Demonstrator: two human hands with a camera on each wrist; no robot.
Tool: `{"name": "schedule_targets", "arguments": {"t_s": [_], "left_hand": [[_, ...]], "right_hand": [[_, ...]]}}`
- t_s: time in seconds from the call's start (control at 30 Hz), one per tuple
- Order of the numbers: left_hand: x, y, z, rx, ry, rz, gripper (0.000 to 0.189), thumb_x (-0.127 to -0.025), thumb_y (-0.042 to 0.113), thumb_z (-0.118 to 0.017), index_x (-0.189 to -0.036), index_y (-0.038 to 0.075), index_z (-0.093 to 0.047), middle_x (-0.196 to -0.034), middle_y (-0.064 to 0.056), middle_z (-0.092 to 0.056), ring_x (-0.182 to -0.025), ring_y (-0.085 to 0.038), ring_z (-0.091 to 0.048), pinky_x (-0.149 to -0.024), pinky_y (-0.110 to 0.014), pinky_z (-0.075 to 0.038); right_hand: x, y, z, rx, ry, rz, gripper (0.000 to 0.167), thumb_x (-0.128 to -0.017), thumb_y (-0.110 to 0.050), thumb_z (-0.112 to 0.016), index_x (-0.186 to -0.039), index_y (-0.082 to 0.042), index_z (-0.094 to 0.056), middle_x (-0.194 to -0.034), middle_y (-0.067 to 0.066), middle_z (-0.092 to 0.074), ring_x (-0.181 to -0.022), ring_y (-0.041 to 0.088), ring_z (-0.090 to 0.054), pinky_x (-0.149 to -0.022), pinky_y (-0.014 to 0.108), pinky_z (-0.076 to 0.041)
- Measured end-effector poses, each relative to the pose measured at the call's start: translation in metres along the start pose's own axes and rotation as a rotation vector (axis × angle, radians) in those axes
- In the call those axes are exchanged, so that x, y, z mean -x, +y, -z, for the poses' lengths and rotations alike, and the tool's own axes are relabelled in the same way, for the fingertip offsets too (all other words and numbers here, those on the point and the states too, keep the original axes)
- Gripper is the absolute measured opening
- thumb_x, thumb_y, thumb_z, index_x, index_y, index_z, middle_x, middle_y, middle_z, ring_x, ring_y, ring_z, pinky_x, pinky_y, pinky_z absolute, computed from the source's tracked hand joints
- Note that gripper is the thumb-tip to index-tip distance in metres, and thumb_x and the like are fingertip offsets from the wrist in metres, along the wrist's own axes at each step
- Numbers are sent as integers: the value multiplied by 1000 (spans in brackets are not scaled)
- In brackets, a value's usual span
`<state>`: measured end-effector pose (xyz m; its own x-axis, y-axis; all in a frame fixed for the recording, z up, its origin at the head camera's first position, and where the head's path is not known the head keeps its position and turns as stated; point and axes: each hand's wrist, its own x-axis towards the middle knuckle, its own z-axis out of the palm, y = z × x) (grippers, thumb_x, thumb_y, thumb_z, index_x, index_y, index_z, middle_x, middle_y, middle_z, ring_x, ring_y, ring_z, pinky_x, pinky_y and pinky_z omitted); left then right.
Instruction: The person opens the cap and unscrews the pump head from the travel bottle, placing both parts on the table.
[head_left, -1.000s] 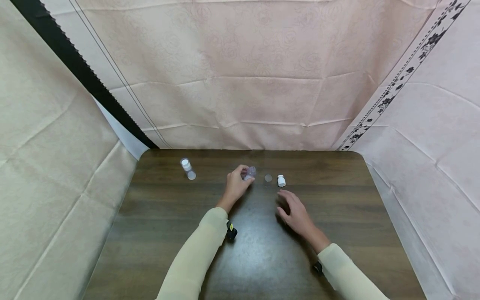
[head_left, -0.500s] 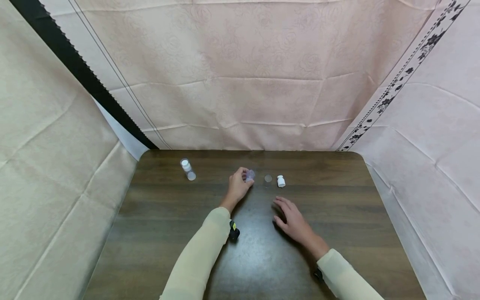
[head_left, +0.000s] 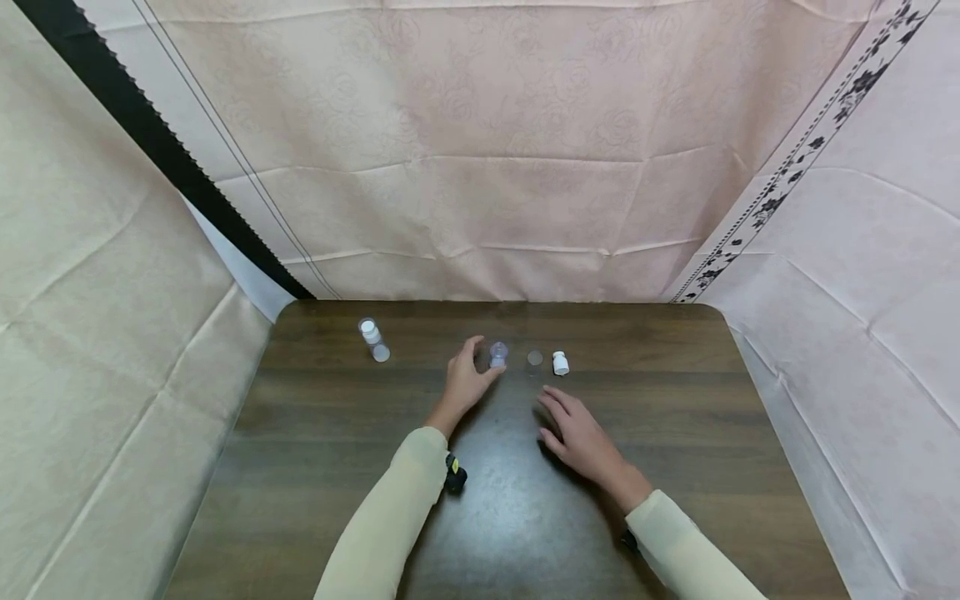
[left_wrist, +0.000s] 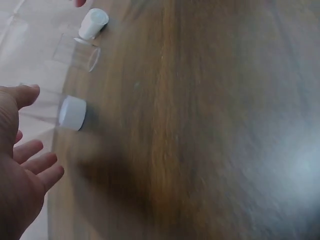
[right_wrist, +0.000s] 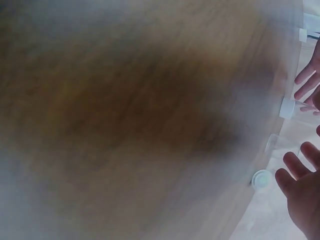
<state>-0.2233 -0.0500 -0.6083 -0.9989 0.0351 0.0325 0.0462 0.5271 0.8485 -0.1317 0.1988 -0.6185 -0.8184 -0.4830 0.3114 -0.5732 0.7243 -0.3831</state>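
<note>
Standing upright near the worktop's (head_left: 315,433) far edge, capped vial (head_left: 498,354) is sitting just off left hand's (head_left: 463,382) spread fingertips; right hand (head_left: 579,431) is resting flat, farther back.

Glossy wood table (head_left: 375,467); clear plastic vial (head_left: 498,354).

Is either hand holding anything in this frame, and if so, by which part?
Nothing is held. The left hand is open beside the capped clear vial; the right hand rests open on the table.
</note>
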Motion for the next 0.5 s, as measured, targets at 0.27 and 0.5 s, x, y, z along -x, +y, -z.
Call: {"name": "schedule_targets", "arguments": {"t_s": [0.27, 0.5], "left_hand": [[22, -12, 27, -135, 41, -102, 69, -96, 29, -75, -155, 8, -44, -157, -17, -48, -146, -35, -45, -118, -52, -40], [36, -23, 57, -233, 87, -108, 67, -98, 38, -71, -155, 11, -46, -159, -15, -47, -146, -35, -45, -116, -56, -40]], "right_hand": [[-14, -4, 1, 119, 2, 137, 57, -92, -24, -77, -142, -5, -58, -153, 18, -51, -139, 34, -51, -112, 52, -46], [-28, -16, -4, 184, -8, 261, 56, -96, -29, -72, -144, -5, -56, -156, 19, -49, -142, 37, -49, -114, 54, -44]]}}
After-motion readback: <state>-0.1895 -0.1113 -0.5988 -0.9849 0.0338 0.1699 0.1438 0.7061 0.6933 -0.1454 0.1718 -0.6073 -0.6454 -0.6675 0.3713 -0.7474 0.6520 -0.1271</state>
